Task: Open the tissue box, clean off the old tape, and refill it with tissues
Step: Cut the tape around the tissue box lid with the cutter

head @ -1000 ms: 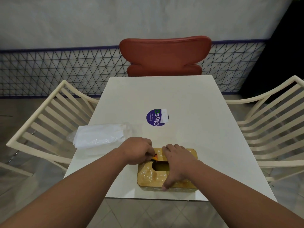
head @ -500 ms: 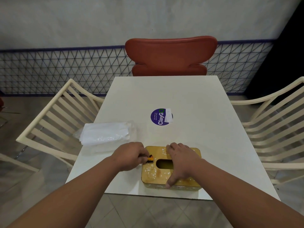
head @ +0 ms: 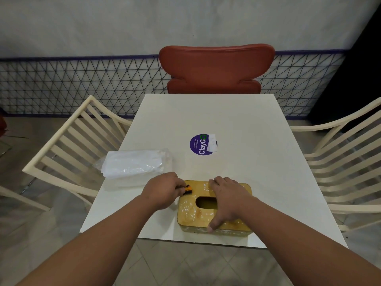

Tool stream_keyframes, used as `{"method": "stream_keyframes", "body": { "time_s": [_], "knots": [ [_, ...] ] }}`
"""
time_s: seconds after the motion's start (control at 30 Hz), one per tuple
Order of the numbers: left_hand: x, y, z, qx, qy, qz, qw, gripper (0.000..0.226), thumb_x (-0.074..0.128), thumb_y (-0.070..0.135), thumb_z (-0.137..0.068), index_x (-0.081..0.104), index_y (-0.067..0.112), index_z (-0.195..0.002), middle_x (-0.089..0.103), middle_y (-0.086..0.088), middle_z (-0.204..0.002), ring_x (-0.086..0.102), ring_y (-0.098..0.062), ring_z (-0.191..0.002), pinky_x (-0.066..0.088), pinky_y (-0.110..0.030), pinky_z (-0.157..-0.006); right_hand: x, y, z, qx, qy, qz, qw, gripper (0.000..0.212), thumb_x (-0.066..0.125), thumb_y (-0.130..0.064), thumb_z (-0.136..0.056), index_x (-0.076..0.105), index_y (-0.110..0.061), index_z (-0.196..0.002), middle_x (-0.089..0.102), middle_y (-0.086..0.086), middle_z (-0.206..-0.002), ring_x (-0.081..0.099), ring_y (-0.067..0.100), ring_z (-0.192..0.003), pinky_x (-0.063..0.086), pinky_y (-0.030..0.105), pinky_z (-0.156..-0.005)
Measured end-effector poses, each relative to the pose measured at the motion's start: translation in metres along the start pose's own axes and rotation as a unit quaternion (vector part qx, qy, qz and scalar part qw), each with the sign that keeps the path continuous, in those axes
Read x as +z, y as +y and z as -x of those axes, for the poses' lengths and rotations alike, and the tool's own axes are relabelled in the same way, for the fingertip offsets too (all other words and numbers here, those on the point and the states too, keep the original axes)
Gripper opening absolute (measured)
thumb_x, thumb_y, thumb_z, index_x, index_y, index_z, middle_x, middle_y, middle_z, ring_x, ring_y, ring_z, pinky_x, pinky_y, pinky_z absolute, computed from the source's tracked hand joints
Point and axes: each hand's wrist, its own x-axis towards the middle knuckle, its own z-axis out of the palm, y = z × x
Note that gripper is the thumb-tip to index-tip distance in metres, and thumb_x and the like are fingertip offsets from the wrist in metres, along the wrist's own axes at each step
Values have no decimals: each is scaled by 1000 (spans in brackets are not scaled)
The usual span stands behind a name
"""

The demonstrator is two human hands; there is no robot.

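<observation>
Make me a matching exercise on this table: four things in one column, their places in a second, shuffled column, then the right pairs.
Things
1. tissue box
2. pack of tissues
3. purple round sticker
4. orange tool

Places
A. mid-table, partly covered by a strip of white tape
B. gripped in the left hand, at the box's far left corner
C. on the table's left side, beyond the left hand
D. at the table's near edge, under the right hand

Pairs: 1-D, 2-C, 3-A, 4-B
</observation>
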Motion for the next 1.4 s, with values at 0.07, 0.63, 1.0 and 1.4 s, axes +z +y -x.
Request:
{"method": "stream_keyframes", "body": {
  "time_s": [0.07, 0.63, 1.0, 1.4],
  "knots": [
    [1, -3, 8, 4, -17, 13, 1000, 25, 52, 44, -94, 66, 36, -112, 55, 10, -98, 54, -13, -89, 47, -31, -73, 0, 0, 0, -1, 6, 5, 1000, 135, 74, -81, -48, 16, -17, -152, 29, 3, -150, 32, 24, -135, 31, 39, -112],
    [-4, 20, 4, 47, -38, -64, 996, 27, 50, 44, -93, 66, 35, -113, 56, 7, -102, 54, -16, -92, 45, -31, -71, 0, -1, 0, -3, 3, 10, 1000, 133, 73, -81, -49, 18, -17, -151, 31, 3, -148, 34, 24, -132, 33, 40, -110],
    [-15, 24, -2, 57, -76, -109, 990, 27, 52, 44, -93, 66, 35, -114, 57, 5, -104, 55, -18, -93, 44, -29, -70, 2, -1, 0, 1, 6, 7, 1000, 132, 74, -80, -49, 18, -18, -151, 32, 3, -147, 35, 24, -131, 34, 39, -109],
    [-11, 5, 9, 55, -48, -73, 995, 29, 51, 45, -94, 63, 40, -120, 55, 9, -107, 54, -14, -96, 39, -25, -70, 1, 0, 1, 5, 3, 2, 1000, 134, 75, -80, -48, 17, -17, -152, 29, 3, -150, 32, 25, -134, 32, 40, -111]
  ]
}}
